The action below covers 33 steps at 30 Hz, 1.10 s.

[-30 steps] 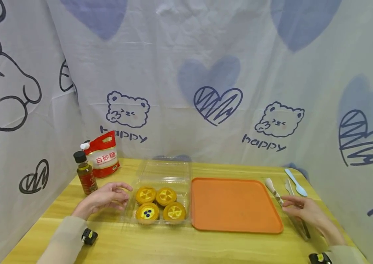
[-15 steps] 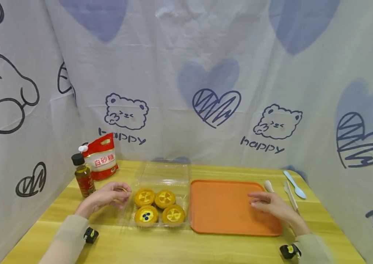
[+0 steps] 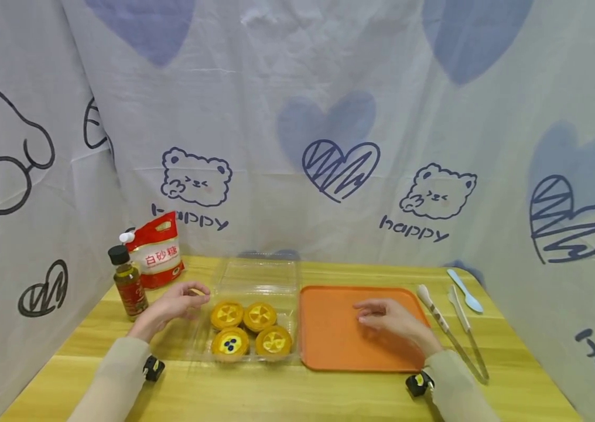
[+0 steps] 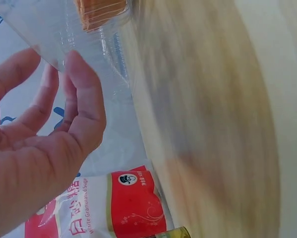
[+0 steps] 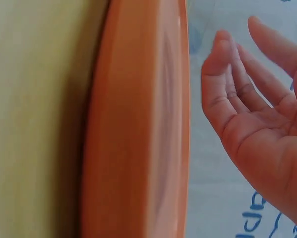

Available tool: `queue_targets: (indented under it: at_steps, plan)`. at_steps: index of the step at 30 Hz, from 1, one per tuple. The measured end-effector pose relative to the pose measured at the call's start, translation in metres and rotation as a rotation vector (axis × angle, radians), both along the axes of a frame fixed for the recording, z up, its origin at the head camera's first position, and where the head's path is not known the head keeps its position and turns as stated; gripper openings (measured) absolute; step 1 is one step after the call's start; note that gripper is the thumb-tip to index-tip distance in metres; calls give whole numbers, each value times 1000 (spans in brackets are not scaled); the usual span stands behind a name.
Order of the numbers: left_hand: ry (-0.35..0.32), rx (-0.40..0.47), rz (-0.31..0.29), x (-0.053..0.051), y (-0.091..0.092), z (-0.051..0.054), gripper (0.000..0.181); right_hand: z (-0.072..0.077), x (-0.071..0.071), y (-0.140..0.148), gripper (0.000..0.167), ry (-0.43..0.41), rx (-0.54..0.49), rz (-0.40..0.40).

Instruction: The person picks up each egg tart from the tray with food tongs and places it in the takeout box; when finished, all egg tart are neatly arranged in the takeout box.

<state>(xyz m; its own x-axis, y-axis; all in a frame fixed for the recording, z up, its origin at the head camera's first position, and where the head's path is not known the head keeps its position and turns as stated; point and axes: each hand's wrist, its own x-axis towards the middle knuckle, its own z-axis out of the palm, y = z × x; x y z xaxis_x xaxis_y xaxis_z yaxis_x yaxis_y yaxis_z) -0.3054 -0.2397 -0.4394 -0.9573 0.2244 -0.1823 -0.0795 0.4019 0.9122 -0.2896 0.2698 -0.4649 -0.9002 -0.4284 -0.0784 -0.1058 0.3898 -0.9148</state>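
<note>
A clear plastic clamshell box (image 3: pixel 263 274) lies with its lid laid back, holding several tarts (image 3: pixel 260 316); one is topped with blue berries. My left hand (image 3: pixel 175 303) hovers by the box's left edge, fingers loosely bent. In the left wrist view its fingertips (image 4: pixel 79 67) are close to the plastic edge; contact cannot be told. Over the orange tray (image 3: pixel 324 334) is my right hand (image 3: pixel 389 319), with relaxed fingers and nothing in them. The right wrist view has this hand (image 5: pixel 257 104) apart from the tray's rim.
A red and white sugar bag (image 3: pixel 156 255) and a dark-capped bottle (image 3: pixel 130 287) stand at the back left. Right of the tray lie tongs (image 3: pixel 461 310) with pale tips, and a light blue spoon (image 3: pixel 467 291). Printed cloth (image 3: pixel 271 205) hangs around the wooden table (image 3: pixel 255 392).
My right hand has left the tongs and moved left over the tray, so the tongs now show whole. The left hand has stayed nearly in place beside the box.
</note>
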Motion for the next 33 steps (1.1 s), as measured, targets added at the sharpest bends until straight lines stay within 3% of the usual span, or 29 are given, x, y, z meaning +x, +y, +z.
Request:
queue_targets:
  at_steps: [6,12,17,23,28,33]
  plan:
    - [46,4,40,-6,1,2,46,2,-13,-26,44,-10,-16,-15]
    - [115,-11,80,-19,2,-2,45,6,-27,-57,42,23,-21,12]
    - [108,-28,63,-31,4,-5,46,9,-33,-81,42,6,-52,22]
    - [95,23,64,-43,5,-9,47,11,-43,-103,42,-23,-80,39]
    - [62,67,44,-49,6,-16,51,9,-54,-118,45,-38,-89,49]
    - [57,48,45,-54,9,-19,50,5,-61,-127,47,-23,-73,62]
